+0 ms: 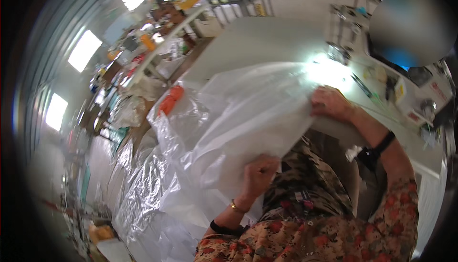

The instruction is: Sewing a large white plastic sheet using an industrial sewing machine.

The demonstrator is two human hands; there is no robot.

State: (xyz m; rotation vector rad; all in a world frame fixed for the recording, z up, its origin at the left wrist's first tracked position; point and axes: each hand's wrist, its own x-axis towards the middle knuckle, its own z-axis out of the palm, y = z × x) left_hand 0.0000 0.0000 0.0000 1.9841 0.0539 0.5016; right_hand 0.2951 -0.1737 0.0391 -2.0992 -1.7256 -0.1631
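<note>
A large translucent plastic sheet (248,100) lies spread over the white table and hangs toward my lap. Near its right end, my right hand (331,103) has its fingers closed on the sheet's edge, close to a bright lamp glow. Lower down, at the near edge, my left hand (260,174) is curled into a fist around the same plastic. The near edge runs between the two hands. On the left, the sheet meets a crumpled heap of shiny clear plastic (143,190). An orange bundle (171,100) rests on the plastic at the table's left side.
The white table (267,38) reaches away from me. A small lamp or machine head (338,52) shines at the right, with a dark slim tool (361,85) beside it. White boxes (424,90) stand at the far right. A cluttered bench (162,47) runs along the left wall.
</note>
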